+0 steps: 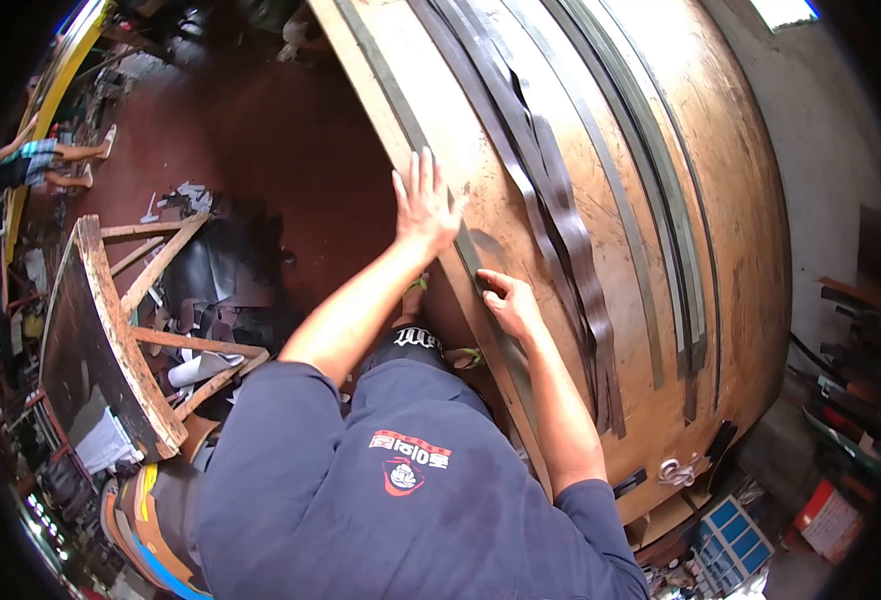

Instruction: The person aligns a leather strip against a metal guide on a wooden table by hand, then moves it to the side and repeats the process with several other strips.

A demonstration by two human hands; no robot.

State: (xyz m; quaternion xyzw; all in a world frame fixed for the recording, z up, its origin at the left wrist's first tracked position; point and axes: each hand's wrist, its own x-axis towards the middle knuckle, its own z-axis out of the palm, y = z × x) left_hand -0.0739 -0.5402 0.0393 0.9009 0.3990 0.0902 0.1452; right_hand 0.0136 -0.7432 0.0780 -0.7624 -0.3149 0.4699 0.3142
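Note:
A long dark grey leather-like strip (379, 75) runs along the near edge of the wooden table (561, 285). My left hand (429, 208) lies flat over it, fingers stretched and slightly spread. Lower along the same strip is my right hand (513, 303), its fingers curled and the thumb and index finger at the strip's edge, seeming to pinch it. Farther across the tabletop lie wavy dark brown strips (561, 215), a thin grey strip (616, 190) and a bundle of grey-green strips (666, 205), all roughly parallel.
A wooden frame with a curved board (121, 310) stands to the left, with scraps (226, 310) on the red floor (261, 110). Another person's legs (79, 165) show at far left. A white cord coil (677, 471) and a blue crate (731, 540) are at lower right.

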